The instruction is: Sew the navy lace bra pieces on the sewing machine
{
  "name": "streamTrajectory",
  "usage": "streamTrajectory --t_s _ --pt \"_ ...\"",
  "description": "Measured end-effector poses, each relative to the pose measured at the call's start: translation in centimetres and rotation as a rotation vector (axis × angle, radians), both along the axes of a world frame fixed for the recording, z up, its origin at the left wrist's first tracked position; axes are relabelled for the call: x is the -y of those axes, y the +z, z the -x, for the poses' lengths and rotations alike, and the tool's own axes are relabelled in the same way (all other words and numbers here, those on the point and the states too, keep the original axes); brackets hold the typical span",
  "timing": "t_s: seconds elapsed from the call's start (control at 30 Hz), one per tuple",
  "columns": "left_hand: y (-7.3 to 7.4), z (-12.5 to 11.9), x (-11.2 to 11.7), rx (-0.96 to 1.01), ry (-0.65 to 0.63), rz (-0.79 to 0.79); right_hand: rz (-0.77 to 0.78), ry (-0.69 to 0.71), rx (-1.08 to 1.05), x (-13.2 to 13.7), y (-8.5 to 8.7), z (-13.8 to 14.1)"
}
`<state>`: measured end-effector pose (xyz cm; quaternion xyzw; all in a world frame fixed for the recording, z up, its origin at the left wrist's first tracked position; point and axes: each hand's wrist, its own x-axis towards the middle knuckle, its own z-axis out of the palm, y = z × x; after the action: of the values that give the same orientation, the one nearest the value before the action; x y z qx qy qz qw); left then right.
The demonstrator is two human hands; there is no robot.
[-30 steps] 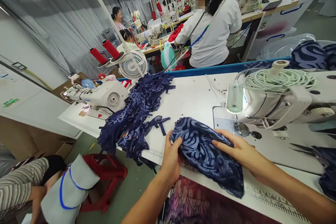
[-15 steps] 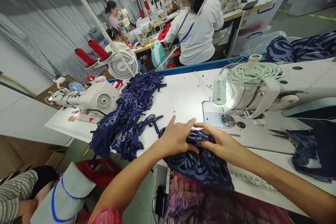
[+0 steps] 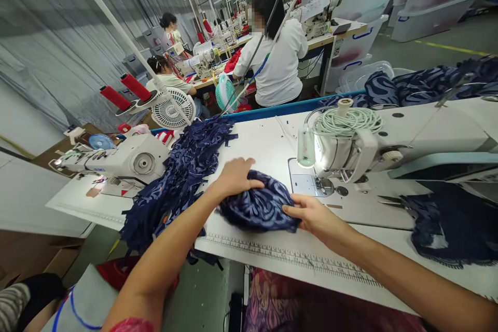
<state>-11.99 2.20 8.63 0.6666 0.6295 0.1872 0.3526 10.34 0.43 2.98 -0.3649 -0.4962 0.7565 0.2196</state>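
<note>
A navy fabric piece [image 3: 259,205] with a paler swirling pattern lies bunched on the white sewing table, left of the needle plate. My left hand [image 3: 235,179], slightly blurred, is at its upper left side, thumb over the cloth and some fingers hidden behind it. At the right edge, my right hand [image 3: 311,212] pinches the cloth between thumb and fingers. A sewing machine [image 3: 350,140] with a coil of pale green cord on top stands just beyond my right hand. Beside my left hand spreads a heap of navy fabric pieces [image 3: 182,161] with loose strips.
A printed ruler [image 3: 288,257] runs along the table's front edge. Scissors [image 3: 391,201] and dark cloth [image 3: 451,223] lie to the right. Another sewing machine [image 3: 128,158] stands left, near a white fan [image 3: 173,108]. A person in white [image 3: 278,62] sits across the table.
The fabric piece has moved from the table's front edge up onto the tabletop and is spread wider. My hands have drawn apart, the left going leftward. The camera view has shifted.
</note>
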Motion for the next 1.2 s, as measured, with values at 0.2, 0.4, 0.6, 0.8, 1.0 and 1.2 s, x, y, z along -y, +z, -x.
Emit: streamTrajectory --t_s 0.2,0.4,0.6,0.8,1.0,1.2 --pt "-3.5 -4.5 2.8 -0.116 0.093 -0.279 -0.108 -0.098 0.086 -1.4 -0.6 0.5" --pt "-8.0 -3.8 2.2 -0.156 0.113 -0.489 -0.389 -0.048 0.312 -0.8 -2.6 -5.4" --pt "-6.9 -0.6 -6.5 -0.173 0.093 -0.524 -0.634 -0.005 0.376 -1.4 -3.7 -6.7" --pt "-6.3 0.2 -10.1 -0.147 0.18 -0.539 -0.681 0.018 0.349 -1.5 -3.3 -6.6" --pt "-4.1 1.2 -10.7 -0.002 0.308 -0.614 -0.678 0.034 0.346 -1.7 -4.0 -6.8" --pt "1.7 1.4 -7.0 0.192 0.367 -0.724 -0.718 0.012 0.35 -1.5 -3.9 -6.6"
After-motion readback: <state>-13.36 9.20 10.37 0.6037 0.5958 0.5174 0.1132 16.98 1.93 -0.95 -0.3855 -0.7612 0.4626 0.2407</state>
